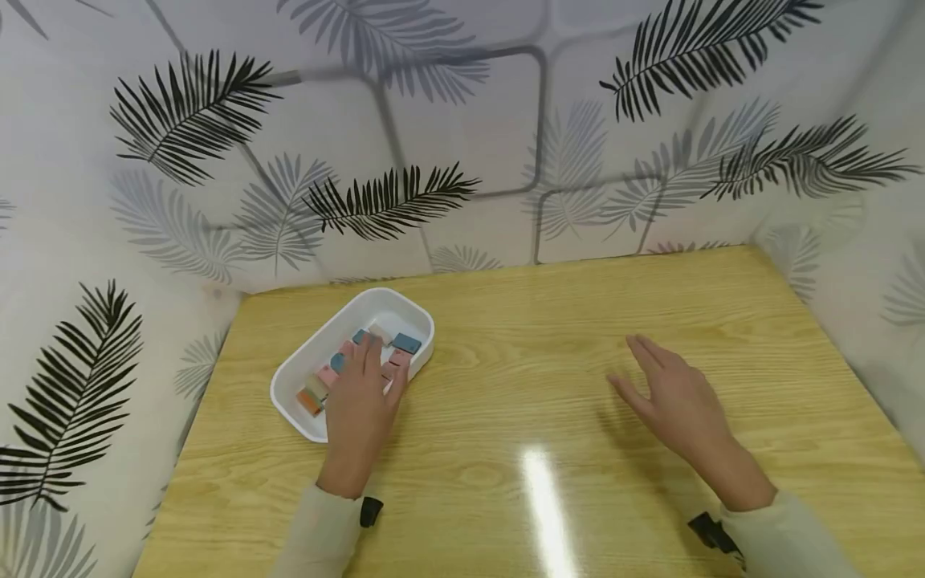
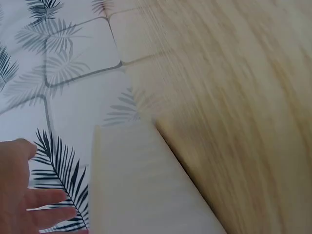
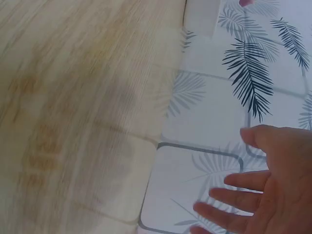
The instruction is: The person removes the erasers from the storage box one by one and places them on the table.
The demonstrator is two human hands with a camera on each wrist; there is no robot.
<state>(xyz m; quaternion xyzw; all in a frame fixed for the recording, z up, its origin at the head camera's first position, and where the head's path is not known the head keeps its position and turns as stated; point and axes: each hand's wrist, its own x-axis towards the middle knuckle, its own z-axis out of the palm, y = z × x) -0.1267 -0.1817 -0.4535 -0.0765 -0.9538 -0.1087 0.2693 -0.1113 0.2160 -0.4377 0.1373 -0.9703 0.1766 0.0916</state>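
A white tray [image 1: 379,303] stands on the left part of the table, holding several small blocks. Among them are a blue block [image 1: 406,343], a pink block [image 1: 328,376] and an orange block [image 1: 308,401]. My left hand [image 1: 361,409] is over the near side of the tray, fingers extended above the blocks and partly hiding them. The left wrist view has the tray's outer wall [image 2: 141,180] beside that hand [image 2: 24,195], thumb and fingers apart. Over the right part of the table hovers my right hand [image 1: 682,405], holding nothing, its fingers spread in the right wrist view.
The wooden table [image 1: 506,361] meets a wall covering [image 1: 462,136] with a leaf pattern along its back and sides. A bright reflection runs down the table's near middle. Each wrist carries a black strap piece, such as the right one [image 1: 711,531].
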